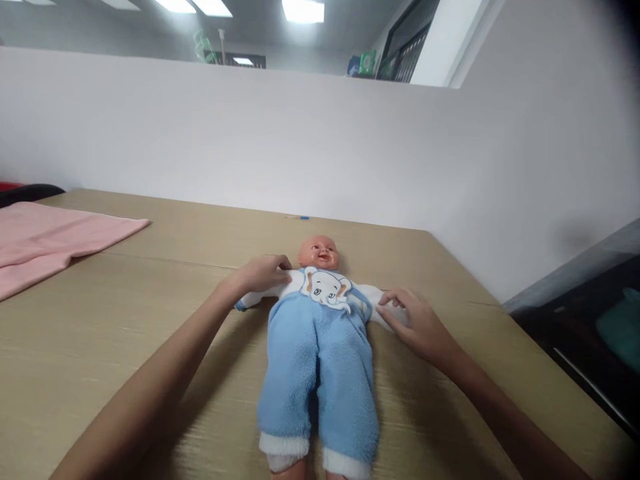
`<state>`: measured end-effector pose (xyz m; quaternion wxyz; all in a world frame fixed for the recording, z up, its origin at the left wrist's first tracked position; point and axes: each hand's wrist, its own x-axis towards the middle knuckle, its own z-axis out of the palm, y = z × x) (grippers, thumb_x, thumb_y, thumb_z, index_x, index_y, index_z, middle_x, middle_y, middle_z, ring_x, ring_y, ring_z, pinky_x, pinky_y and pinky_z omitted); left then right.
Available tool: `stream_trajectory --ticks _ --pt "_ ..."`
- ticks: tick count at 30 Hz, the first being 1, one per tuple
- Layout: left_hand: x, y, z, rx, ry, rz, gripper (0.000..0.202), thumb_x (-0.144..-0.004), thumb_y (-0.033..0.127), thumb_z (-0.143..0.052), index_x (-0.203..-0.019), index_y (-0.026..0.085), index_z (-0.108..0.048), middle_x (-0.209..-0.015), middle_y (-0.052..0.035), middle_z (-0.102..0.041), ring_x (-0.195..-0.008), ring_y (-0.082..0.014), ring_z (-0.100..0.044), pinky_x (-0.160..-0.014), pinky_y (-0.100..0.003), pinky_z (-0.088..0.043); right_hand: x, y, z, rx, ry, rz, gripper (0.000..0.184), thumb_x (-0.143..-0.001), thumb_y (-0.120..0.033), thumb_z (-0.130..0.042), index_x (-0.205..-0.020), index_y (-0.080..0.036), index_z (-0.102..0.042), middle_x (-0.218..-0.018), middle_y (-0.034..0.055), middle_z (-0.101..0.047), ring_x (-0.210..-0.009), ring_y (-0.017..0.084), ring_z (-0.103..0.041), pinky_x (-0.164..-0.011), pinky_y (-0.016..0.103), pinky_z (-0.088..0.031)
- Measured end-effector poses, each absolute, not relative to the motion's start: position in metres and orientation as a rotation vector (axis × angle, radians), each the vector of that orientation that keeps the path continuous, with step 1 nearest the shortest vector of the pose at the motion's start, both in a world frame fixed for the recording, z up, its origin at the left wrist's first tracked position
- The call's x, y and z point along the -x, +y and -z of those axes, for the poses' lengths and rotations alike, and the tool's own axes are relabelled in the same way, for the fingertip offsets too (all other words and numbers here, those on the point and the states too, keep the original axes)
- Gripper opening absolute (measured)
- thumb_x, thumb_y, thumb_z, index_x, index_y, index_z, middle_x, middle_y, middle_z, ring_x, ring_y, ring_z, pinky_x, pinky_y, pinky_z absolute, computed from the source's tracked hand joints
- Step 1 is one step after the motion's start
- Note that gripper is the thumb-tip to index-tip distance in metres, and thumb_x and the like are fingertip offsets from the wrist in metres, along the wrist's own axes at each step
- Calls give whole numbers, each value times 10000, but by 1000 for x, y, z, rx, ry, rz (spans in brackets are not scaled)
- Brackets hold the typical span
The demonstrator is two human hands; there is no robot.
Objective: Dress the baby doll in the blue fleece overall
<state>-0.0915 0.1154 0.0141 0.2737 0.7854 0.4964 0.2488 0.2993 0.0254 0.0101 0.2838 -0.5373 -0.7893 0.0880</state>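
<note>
A baby doll [320,333] lies face up on the table, its head pointing away from me and both arms spread. It wears fuzzy blue overalls with a white elephant on the chest, white sleeves and white trouser cuffs. My left hand [265,272] has its fingers curled at the doll's sleeve near the shoulder, on the left side of the view. On the other side, my right hand [413,320] has thumb and forefinger brought close together on the other white sleeve [373,293]. The doll's feet are cut off by the lower edge.
A pink cloth [60,240] is spread at the left of the wooden table [175,233]. A small thin item with a blue end [303,217] lies near the back edge. Behind stands a white wall [225,133]. Dark objects [560,333] are beside the table at right.
</note>
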Motion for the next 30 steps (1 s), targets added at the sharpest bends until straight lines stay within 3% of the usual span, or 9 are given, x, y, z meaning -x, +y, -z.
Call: stream_trajectory --ticks 3,6,10,13,15,18,21,27,30 --pt "63 98 -23 -2287 1352 -900 204 -920 323 -678 -1100 240 -727 -1197 -140 -728 -1178 -372 -597 -1075 -488 -433 -336 5 10 1432 -2102 -148 438 -896 -523 -723 -1248 -266 -677 -1290 153 -729 -1211 393 -658 -1060 569 -516" --pt "18 84 -27 -2551 1108 -1073 217 -984 371 -659 -1163 252 -689 -1237 -138 -701 -1194 -356 -588 -1085 -503 -456 -363 -9 25 1457 -2101 -270 562 -889 -516 -742 -1381 -271 -623 -1359 157 -720 -1253 402 -680 -1082 591 -547" --pt "-36 82 -18 -2610 922 -954 209 -903 351 -797 -1059 237 -715 -1124 -135 -732 -1166 -383 -612 -1072 -530 -438 -370 -15 33 1477 -1938 -449 428 -890 -437 -744 -1271 -253 -678 -1224 152 -774 -1060 345 -773 -1001 533 -626" --pt "-52 88 -8 -2539 924 -896 129 -874 288 -827 -941 238 -729 -983 -105 -744 -1042 -350 -636 -996 -482 -450 -363 -11 28 1411 -1771 -615 426 -846 -444 -810 -1200 -242 -688 -1201 154 -781 -1056 329 -784 -997 509 -648" --pt "-53 89 -5 -2557 921 -881 75 -942 296 -765 -957 237 -723 -972 -96 -747 -1005 -322 -639 -956 -441 -455 -355 -4 21 1340 -1618 -717 491 -811 -471 -865 -1197 -245 -662 -1168 140 -789 -1061 317 -785 -985 491 -660" --pt "-47 83 -9 -2607 812 -896 158 -1071 348 -601 -1091 212 -679 -1079 -99 -739 -1025 -279 -651 -922 -388 -471 -338 18 5 1185 -1408 -759 588 -716 -501 -961 -1153 -260 -649 -1146 102 -776 -1067 280 -775 -952 423 -672" --pt "-41 74 -16 -2616 680 -987 239 -1125 378 -498 -1162 194 -646 -1128 -99 -711 -1036 -247 -653 -917 -360 -483 -314 44 -13 1060 -1381 -752 540 -655 -496 -1007 -1007 -255 -676 -1071 72 -765 -1025 250 -754 -879 369 -674" --pt "-31 65 -14 -2626 465 -1234 248 -1138 349 -475 -1215 196 -655 -1156 -116 -709 -1053 -226 -652 -956 -351 -509 -256 53 -11 958 -1713 -780 258 -797 -359 -889 -993 -250 -762 -1008 53 -761 -915 229 -718 -812 352 -641" --pt "-28 66 -13 -2495 420 -1317 224 -1125 342 -513 -1174 191 -672 -1102 -107 -710 -1016 -210 -658 -941 -340 -521 -243 34 4 932 -1805 -813 295 -932 -331 -741 -1219 -267 -728 -1093 62 -758 -974 240 -720 -879 371 -624"
